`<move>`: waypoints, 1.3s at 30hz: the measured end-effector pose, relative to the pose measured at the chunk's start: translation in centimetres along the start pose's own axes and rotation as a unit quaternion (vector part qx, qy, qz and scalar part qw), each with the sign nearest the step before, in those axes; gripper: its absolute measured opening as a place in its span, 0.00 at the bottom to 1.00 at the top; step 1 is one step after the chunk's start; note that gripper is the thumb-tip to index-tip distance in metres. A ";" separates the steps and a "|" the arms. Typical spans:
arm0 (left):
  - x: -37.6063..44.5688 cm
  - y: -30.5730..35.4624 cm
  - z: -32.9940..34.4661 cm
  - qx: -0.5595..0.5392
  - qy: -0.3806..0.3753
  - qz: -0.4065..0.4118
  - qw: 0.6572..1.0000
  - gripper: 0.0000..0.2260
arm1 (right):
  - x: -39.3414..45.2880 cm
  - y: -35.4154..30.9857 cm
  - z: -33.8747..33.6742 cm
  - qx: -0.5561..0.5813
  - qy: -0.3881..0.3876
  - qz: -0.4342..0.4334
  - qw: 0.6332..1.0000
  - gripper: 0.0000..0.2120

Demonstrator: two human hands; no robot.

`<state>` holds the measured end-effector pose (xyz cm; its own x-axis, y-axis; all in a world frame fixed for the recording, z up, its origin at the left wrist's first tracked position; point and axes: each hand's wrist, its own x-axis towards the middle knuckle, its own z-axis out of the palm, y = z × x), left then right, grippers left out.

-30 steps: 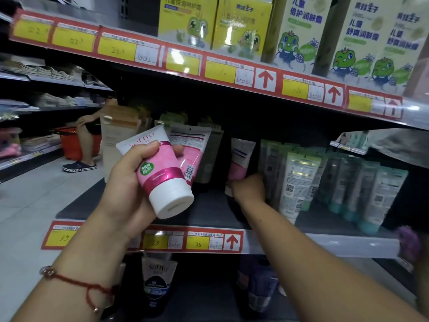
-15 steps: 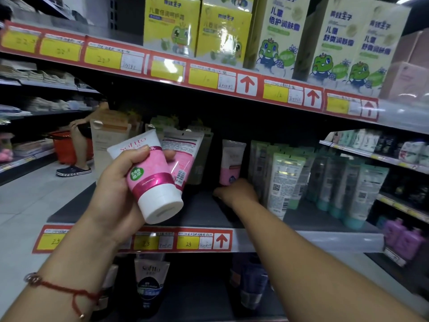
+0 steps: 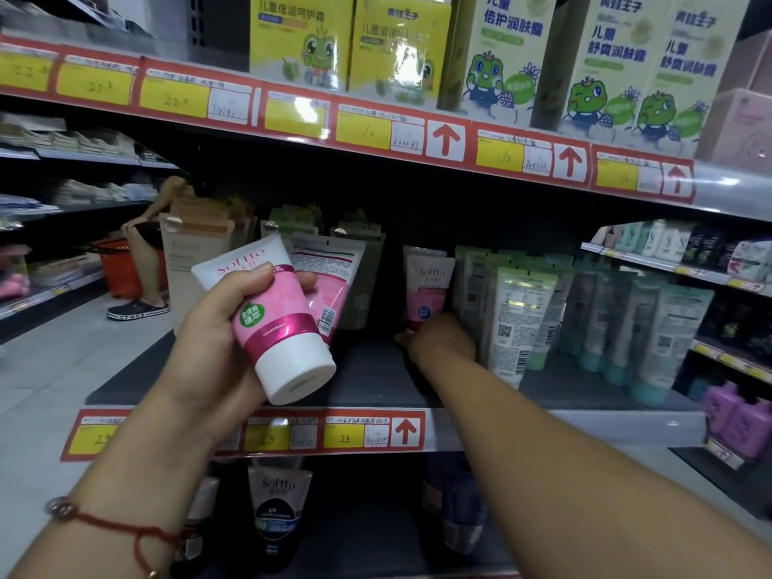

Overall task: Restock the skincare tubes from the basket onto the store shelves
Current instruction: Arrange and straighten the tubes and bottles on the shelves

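- Centre-left of the frame: the left hand (image 3: pixel 217 340) holds two pink tubes (image 3: pixel 273 315), fingers wrapped round their bodies, white cap down.
- Centre: the right hand (image 3: pixel 443 342) reaches a standing pink tube (image 3: pixel 428 288) on the shelf (image 3: pixel 376 378); whether its fingers are clamped, I can't tell.
- They look light, soft-walled and slick; best gripped mid-body, near the stiff cap.

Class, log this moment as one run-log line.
left hand: holds pink tubes | right hand: at shelved pink tube | grip: unclear
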<state>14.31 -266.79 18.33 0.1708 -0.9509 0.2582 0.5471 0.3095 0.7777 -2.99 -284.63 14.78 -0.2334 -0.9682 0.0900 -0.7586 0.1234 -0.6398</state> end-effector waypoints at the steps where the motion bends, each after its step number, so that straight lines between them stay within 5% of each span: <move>1: 0.1 -0.1 0.0 -0.001 0.000 -0.001 1.000 0.17 | -0.4 -0.3 -0.2 0.013 -0.009 0.004 1.000 0.34; 5: 0.2 -0.7 0.6 -0.018 0.008 -0.005 1.000 0.14 | -4.9 -1.4 -3.1 -0.019 -0.043 -0.057 0.997 0.23; 7: 0.1 -1.1 1.1 -0.041 0.012 -0.014 0.999 0.12 | -8.4 -1.0 -4.6 0.079 -0.083 -0.138 0.984 0.19; 11: -0.2 -2.4 2.4 -0.067 -0.011 -0.012 0.998 0.17 | -13.3 -0.1 -6.0 0.384 -0.357 -0.105 0.845 0.19; 18: -0.8 -2.5 3.4 -0.074 -0.010 -0.015 0.997 0.14 | -11.5 1.4 -6.9 0.464 -0.411 -0.119 0.776 0.21; 21: -0.6 -2.1 3.0 -0.083 0.034 -0.010 0.996 0.23 | -10.0 1.4 -6.6 0.387 -0.317 -0.173 0.848 0.16; 23: -0.5 -1.8 2.3 -0.070 0.041 -0.020 0.996 0.20 | -8.6 1.3 -5.5 0.255 -0.181 -0.185 0.932 0.18; 25: -0.5 -1.5 1.7 -0.057 0.034 -0.027 0.997 0.14 | -7.2 1.6 -4.2 0.154 -0.087 -0.159 0.971 0.21; 32: -0.8 -1.0 1.3 -0.063 0.005 -0.031 0.998 0.13 | -5.7 2.2 -2.7 0.076 0.020 -0.101 0.992 0.31; 39: -1.0 -1.0 1.2 -0.055 0.004 -0.039 0.998 0.12 | -4.8 2.6 -2.6 0.061 0.021 -0.084 0.994 0.33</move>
<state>12.60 -266.19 17.99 0.1311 -0.9721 0.1944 0.6462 0.2324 0.7269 -5.38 -279.08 14.67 -0.1363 -0.9626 0.2341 -0.7107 -0.0697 -0.7001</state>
